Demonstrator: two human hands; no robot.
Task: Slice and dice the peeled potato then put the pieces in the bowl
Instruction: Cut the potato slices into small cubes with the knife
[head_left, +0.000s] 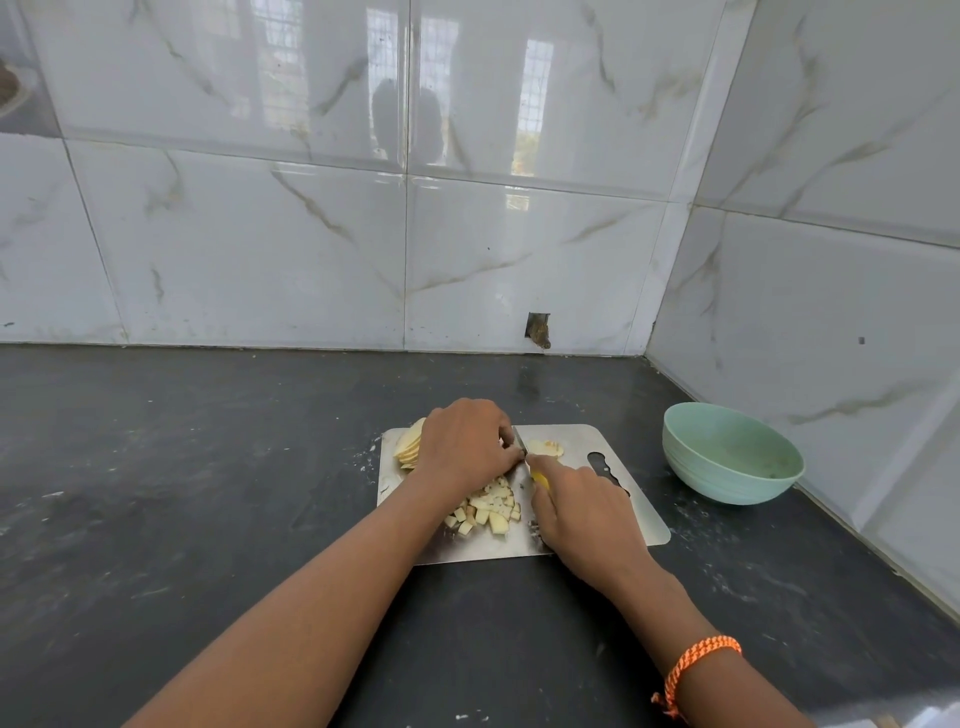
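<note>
One bowl (732, 453); one knife (531, 462); two hands (467, 447).

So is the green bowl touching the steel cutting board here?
Apart. The head view shows a strip of dark countertop between the green bowl and the steel cutting board.

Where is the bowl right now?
The green bowl sits on the dark counter, right of the metal cutting board, beside the tiled wall corner.

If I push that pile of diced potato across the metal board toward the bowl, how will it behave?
The diced potato would likely scatter, since it is loose small cubes. It probably slides easily on the smooth metal board. Some could fall short, as the bowl stands apart from the board with a raised rim.
</note>
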